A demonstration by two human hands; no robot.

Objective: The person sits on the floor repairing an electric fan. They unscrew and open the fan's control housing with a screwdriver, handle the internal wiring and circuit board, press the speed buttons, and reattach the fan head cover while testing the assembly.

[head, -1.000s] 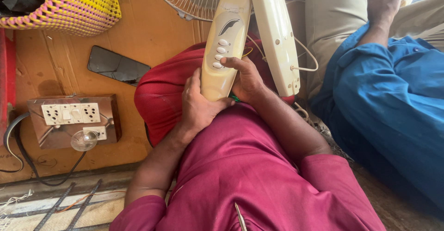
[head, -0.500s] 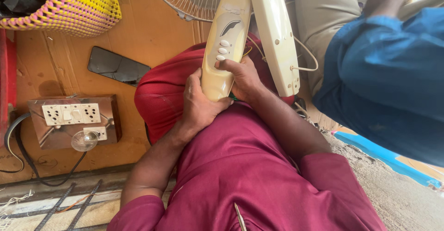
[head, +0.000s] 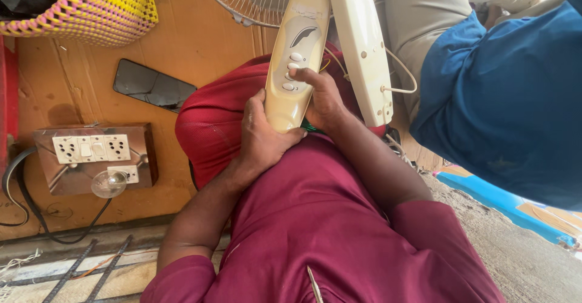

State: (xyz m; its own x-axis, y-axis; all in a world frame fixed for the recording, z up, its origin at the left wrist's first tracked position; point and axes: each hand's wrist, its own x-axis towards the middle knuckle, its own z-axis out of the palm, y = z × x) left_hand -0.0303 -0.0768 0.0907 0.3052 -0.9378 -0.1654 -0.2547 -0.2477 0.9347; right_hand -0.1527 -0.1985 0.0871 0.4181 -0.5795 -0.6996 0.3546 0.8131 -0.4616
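Both hands wrapped on the cream fan control housing (head: 298, 66) at 12 o'clock over the lap — left hand (head: 262, 134) cupping its lower end, right hand (head: 322, 100) gripping beside the buttons — best kept steadied from below, thumb pressing squarely.

I take this for a small repair workshop, worked at floor level. A wooden board (head: 200, 48) carries a socket box (head: 91, 157) with a bare bulb (head: 108, 183) wired in. A fan grille (head: 254, 0) and fan casing (head: 300, 54) lie opened, beside a yellow basket (head: 91, 6), a phone (head: 153, 85) and metal rods (head: 91, 269).
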